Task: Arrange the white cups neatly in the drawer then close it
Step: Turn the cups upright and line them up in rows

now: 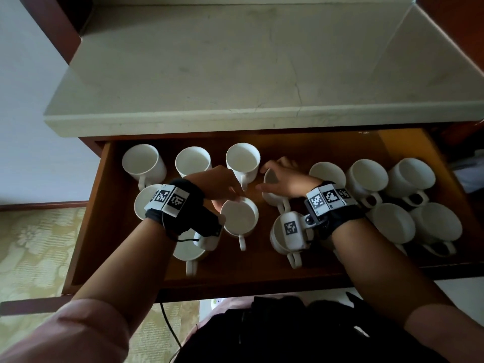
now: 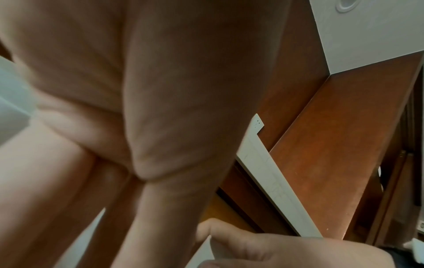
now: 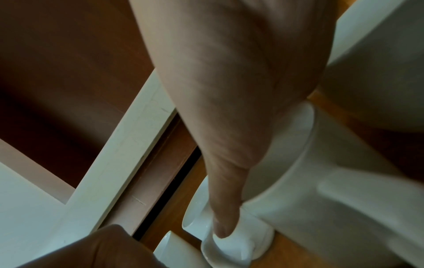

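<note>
The wooden drawer (image 1: 86,231) stands pulled out, with several white cups inside. My left hand (image 1: 227,199) grips the far rim of an upright cup (image 1: 239,217) in the middle, its handle pointing toward me. My right hand (image 1: 272,174) is curled round a tilted cup (image 1: 271,178) just right of it, thumb on the near side and fingers over the far side. In the right wrist view that cup (image 3: 332,190) fills the right half beside my palm. The left wrist view is mostly my palm (image 2: 160,90).
Three cups (image 1: 192,162) line the drawer's back left. Several more (image 1: 392,195) crowd the right end. One cup (image 1: 277,238) sits under my right wrist and another (image 1: 187,251) under my left. A pale stone countertop (image 1: 235,74) overhangs the drawer's back.
</note>
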The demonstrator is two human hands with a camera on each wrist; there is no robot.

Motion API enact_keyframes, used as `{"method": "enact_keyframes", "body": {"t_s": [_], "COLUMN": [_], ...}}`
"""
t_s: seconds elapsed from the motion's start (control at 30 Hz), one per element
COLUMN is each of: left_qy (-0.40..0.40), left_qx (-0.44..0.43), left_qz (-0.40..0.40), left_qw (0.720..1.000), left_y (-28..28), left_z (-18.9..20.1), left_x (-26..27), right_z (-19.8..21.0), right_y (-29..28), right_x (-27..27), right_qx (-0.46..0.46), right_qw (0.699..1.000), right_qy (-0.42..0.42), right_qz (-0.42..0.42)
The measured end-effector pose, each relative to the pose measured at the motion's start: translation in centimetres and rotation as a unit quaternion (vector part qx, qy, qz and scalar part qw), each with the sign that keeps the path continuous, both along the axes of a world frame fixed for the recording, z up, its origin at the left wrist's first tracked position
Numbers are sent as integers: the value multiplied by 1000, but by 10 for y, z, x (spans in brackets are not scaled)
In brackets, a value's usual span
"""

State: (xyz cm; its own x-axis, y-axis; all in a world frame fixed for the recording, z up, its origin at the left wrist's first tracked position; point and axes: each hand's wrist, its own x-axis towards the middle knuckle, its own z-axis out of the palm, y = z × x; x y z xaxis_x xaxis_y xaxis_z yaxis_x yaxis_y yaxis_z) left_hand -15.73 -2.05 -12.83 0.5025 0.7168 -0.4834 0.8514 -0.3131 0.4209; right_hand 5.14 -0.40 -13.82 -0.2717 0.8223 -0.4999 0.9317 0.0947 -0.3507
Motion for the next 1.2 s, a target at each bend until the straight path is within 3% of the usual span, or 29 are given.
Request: {"method": "enact_keyframes", "body": {"t_s": [0.4, 0.87, 1.0, 1.1, 1.2], "left_qy": [-43, -12, -38, -109, -166], "left_qx": [-152, -194, -164, -140, 26], "left_qz": [36, 28, -1, 38, 88], "left_qw": [987, 981, 986, 983, 982], "left_y": [-10, -8, -9, -6, 3], "left_z": [3, -2, 2, 7, 8], "left_x": [13, 17, 13, 3, -3], "right_z": [-1, -1, -2, -3, -4], "right_y": [0, 1, 1, 1, 0], "right_x": [0, 2, 2, 2, 1], "right_qx": [-1, 0, 0, 6, 4], "right_qw": [1000, 1000, 1000, 1000, 1000], "right_qy": [0, -3, -2, -2, -2], "right_qz": [6, 15, 15, 13, 10]}}
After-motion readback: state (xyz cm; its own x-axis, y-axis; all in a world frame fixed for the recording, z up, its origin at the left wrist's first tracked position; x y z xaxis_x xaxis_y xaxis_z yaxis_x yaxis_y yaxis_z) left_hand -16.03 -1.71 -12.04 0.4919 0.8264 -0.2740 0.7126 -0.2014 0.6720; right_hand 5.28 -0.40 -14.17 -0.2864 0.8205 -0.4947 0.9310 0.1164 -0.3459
